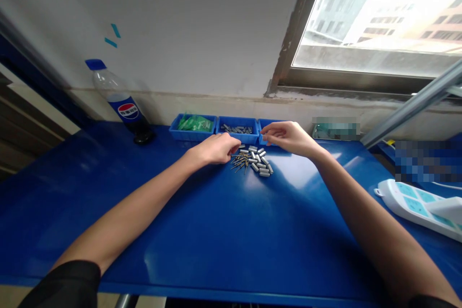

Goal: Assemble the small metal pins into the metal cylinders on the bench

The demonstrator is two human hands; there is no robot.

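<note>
My left hand (219, 147) is closed, its fingertips pinched at the left side of a small pile of thin brass-coloured pins with dark shanks (239, 160). Whatever those fingertips hold is hidden. Right beside the pins lie several short silver metal cylinders (262, 165) in a loose heap on the blue table. My right hand (290, 138) hovers in front of the right blue bin (266, 125), fingers curved and a little apart, with nothing visible in them. It covers much of that bin. The middle blue bin (238, 137) contains more small metal pieces.
The left blue bin (191, 135) holds a green plastic bag (195, 123). A cola bottle (124, 106) stands at the back left by the wall. On the right lie a white power strip (397, 202) and a greenish container (335, 130). A metal post (407, 108) slants beside the window.
</note>
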